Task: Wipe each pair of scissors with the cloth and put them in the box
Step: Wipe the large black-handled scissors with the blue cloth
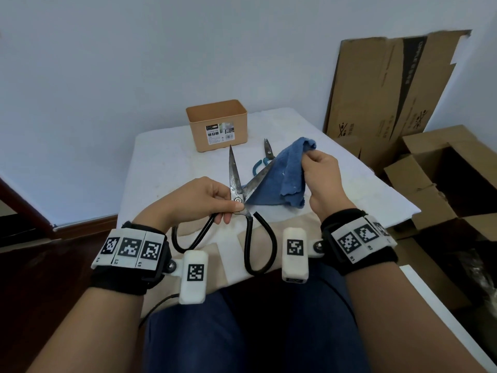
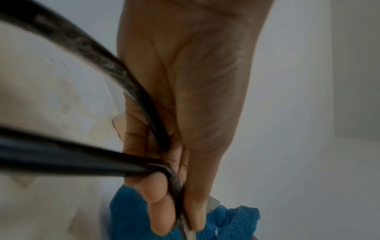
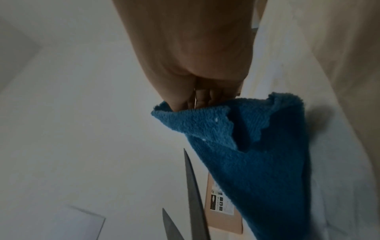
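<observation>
A plain pale blue-white wall (image 1: 113, 63) fills the far side of the room under soft, even light. A dark reddish-brown skirting board (image 1: 35, 208) runs along its foot, above a dark wooden floor (image 1: 40, 278). The desk (image 1: 166, 157) is covered with a white sheet and stands close to the wall. To the right, a flattened cardboard sheet (image 1: 376, 90) with black print leans upright against the wall, and open cardboard cartons (image 1: 435, 181) sit on the floor just beside the desk.
</observation>
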